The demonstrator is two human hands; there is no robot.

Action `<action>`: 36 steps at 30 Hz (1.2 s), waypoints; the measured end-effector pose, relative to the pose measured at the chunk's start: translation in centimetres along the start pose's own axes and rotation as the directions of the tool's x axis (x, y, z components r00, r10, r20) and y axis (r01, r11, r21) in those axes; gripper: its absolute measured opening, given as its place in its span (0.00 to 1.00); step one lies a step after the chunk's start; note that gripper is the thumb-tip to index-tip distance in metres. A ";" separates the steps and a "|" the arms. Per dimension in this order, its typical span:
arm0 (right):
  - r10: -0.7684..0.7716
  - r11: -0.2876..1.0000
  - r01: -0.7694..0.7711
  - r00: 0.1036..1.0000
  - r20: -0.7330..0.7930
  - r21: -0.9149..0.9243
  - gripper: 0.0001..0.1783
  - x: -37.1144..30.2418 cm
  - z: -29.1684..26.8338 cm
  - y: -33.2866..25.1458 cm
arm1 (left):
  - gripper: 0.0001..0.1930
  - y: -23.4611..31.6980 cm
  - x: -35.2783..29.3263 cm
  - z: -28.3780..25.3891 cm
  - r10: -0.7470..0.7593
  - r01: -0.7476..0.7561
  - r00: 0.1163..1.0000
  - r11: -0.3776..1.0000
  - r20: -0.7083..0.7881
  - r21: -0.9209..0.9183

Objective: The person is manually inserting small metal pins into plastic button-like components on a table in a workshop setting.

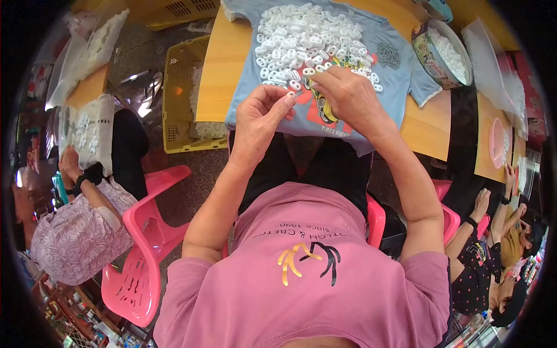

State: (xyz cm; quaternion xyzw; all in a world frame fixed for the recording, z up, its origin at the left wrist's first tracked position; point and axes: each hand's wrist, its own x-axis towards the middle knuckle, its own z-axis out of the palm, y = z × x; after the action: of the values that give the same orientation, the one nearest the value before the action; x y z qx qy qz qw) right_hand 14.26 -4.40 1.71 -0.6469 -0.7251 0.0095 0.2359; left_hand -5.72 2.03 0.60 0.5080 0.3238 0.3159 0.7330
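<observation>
At the near edge of the white ring pile (310, 37), left hand (261, 119) pinches one ring (292, 93); right hand (342, 93), fingers curled, contents hidden — best kept close.

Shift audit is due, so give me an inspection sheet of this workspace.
Surface: wooden table, covered by a light blue T-shirt spread flat.
Job's things: pile of small white rings on the shirt.
Clutter: round tin of white pieces at right; yellow crate at left.
Grippers: left hand pinches a small white piece; right hand rests at the pile's edge.
Cables: nothing seen.
Surroundings: pink chairs; other people seated either side.
</observation>
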 end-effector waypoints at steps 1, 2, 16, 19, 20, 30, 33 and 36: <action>-0.002 1.000 0.002 1.000 0.002 0.000 0.08 -0.4 -0.2 0.0 | 0.09 0.1 0.0 0.1 0.000 0.000 1.000 1.000 -0.003 -0.002; 0.026 0.998 -0.024 0.999 -0.042 0.055 0.08 -0.7 -0.4 0.0 | 0.08 0.3 0.0 0.2 0.003 -0.003 1.000 1.000 -0.001 -0.004; 0.541 0.197 -0.350 0.818 0.197 0.916 0.14 -1.7 -2.8 -3.2 | 0.08 1.7 0.5 2.9 0.028 -0.026 0.997 0.999 0.076 -0.024; 0.532 0.192 -0.356 0.821 0.208 0.915 0.14 -1.7 -3.0 -3.3 | 0.08 1.9 0.4 3.1 0.038 -0.035 0.996 0.999 0.082 -0.036; 0.530 0.196 -0.359 0.822 0.210 0.912 0.14 -1.7 -3.0 -3.3 | 0.08 1.9 0.4 3.1 0.031 -0.029 0.996 0.999 0.079 -0.029; 0.530 0.388 -0.398 0.834 0.152 0.831 0.14 -2.0 -2.8 -3.5 | 0.08 1.9 0.4 3.0 0.010 -0.010 0.996 1.000 0.092 0.006; 0.537 0.372 -0.388 0.831 0.146 0.843 0.14 -2.0 -2.8 -3.5 | 0.08 1.8 0.4 3.0 0.003 -0.003 0.996 1.000 0.089 0.004; 0.528 0.362 -0.389 0.835 0.158 0.847 0.14 -2.0 -2.7 -3.5 | 0.08 1.7 0.4 2.9 0.005 -0.004 0.997 1.000 0.076 -0.010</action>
State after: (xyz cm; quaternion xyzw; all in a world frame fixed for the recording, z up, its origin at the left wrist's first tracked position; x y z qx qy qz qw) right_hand 12.08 -7.65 4.57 -0.6187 -0.3944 0.3841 0.5604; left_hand -3.38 1.30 2.90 0.5170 0.2930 0.2996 0.7464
